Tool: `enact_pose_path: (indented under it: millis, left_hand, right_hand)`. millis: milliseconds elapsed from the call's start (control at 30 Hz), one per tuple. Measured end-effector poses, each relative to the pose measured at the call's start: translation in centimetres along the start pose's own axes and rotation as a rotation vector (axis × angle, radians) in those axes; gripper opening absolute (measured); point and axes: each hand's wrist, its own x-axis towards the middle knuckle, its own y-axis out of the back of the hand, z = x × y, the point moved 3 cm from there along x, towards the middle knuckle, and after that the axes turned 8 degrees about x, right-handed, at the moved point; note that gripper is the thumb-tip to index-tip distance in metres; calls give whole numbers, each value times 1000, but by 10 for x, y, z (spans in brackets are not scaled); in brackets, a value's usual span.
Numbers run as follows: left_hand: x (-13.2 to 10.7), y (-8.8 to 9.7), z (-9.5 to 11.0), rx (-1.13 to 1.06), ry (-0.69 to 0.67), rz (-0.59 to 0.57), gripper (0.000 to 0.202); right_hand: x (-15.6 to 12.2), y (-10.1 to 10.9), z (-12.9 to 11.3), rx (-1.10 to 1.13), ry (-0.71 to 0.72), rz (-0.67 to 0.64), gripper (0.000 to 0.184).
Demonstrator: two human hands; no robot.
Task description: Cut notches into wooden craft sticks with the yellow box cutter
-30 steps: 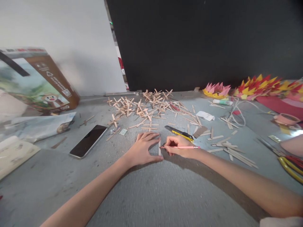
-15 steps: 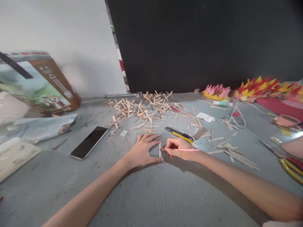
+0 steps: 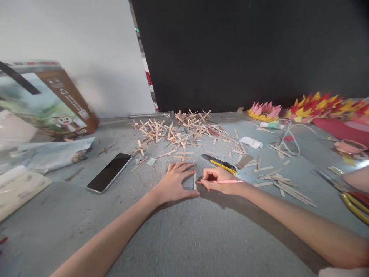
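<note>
Pale raw-wood sticks [image 3: 184, 132], glossy black phone [image 3: 109, 172], matt grey tabletop [image 3: 184, 231].

bare table [image 3: 184, 238] near, stick pile [image 3: 175, 130] ahead — blocking

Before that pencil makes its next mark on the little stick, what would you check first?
1. Left hand flat on the table beside the wooden stick: ok.
2. Stick actually pinned by that hand: cannot tell.
3. Pink pencil gripped in the right hand, tip at the stick: ok.
4. Utility knife apart from both hands: ok, close behind the right.
5. Knife blade retracted: cannot tell.
</note>
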Motion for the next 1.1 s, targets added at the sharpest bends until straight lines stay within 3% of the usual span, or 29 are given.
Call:
enact_pose_path:
  millis: [200, 333, 533, 700, 1100]
  left_hand:
    - [-1, 2, 2, 12, -20, 8, 77]
    - [-1, 2, 3, 14, -22, 60, 38]
    - [0, -3, -2, -51, -17, 154, 16]
    - [0, -2, -5, -153, 6, 207, 19]
    - [0, -3, -6, -171, 2, 146, 17]
  right_hand:
    - [-9, 4, -3, 190, 148, 89, 27]
    - [-11, 12, -6, 332, 236, 236, 23]
    - [-6, 13, -3, 309, 213, 312, 28]
    - [-11, 12, -4, 225, 177, 371, 26]
    - [-10, 5, 1, 33, 63, 120, 34]
